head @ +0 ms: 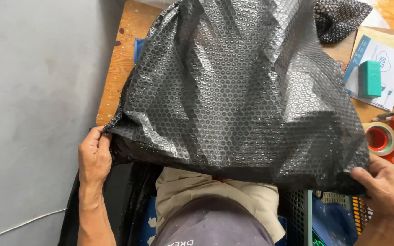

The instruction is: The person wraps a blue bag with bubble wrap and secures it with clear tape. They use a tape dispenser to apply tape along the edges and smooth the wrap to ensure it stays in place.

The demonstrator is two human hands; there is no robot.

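A large sheet of black bubble wrap [242,86] is spread over the wooden table [119,68], covering most of it. My left hand [94,157] pinches the sheet's near left corner at the table's front edge. My right hand [386,193] grips the near right corner, thumb on top. The sheet hangs slack between both hands, raised slightly off the table and creased. Whatever lies under the sheet is hidden.
A teal block [370,78] rests on a printed paper [388,59] and brown envelope at the right. A red tape dispenser [386,136] stands near my right hand. More black bubble wrap [338,18] lies at the back right. A grey wall is on the left.
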